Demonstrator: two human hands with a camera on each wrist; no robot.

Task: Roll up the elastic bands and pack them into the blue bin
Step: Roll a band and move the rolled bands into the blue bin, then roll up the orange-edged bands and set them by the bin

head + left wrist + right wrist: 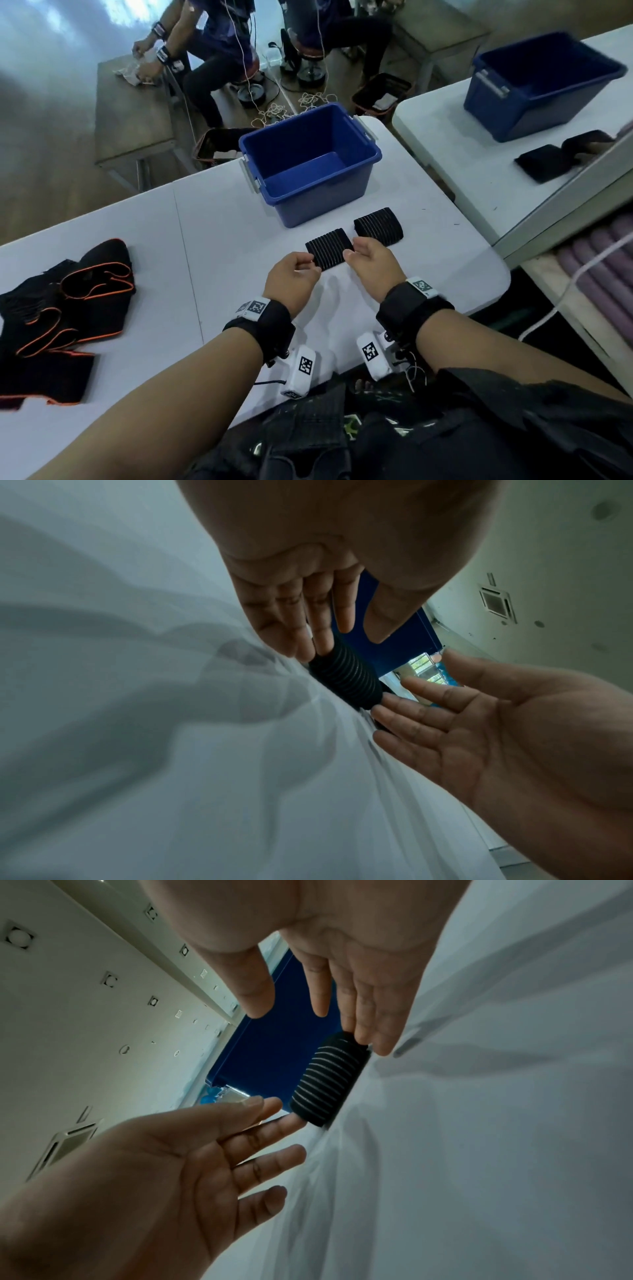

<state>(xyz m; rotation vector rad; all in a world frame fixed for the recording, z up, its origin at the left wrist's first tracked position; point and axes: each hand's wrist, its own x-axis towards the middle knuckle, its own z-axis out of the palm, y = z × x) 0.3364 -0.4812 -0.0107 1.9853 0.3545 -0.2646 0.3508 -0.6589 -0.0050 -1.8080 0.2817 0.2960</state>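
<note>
My left hand (291, 279) and right hand (371, 263) are both open, straight fingertips touching the two ends of a rolled band (329, 249) lying on the worktop (219, 240). A second roll (378, 226) lies just beside it, both in front of the blue bin (318, 202). Unrolled bands (65, 315) lie heaped well to my left.

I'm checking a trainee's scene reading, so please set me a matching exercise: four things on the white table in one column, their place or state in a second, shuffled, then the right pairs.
Things:
1. blue bin
2. near rolled band
3. far rolled band
4. orange-trimmed bands

Places or states:
A. unrolled heap at the table's left
B. between the fingertips of the left hand and right hand
C. empty, behind the rolls
D. alone on the table, right of the other roll

Pairs: 1-C, 2-B, 3-D, 4-A
</note>
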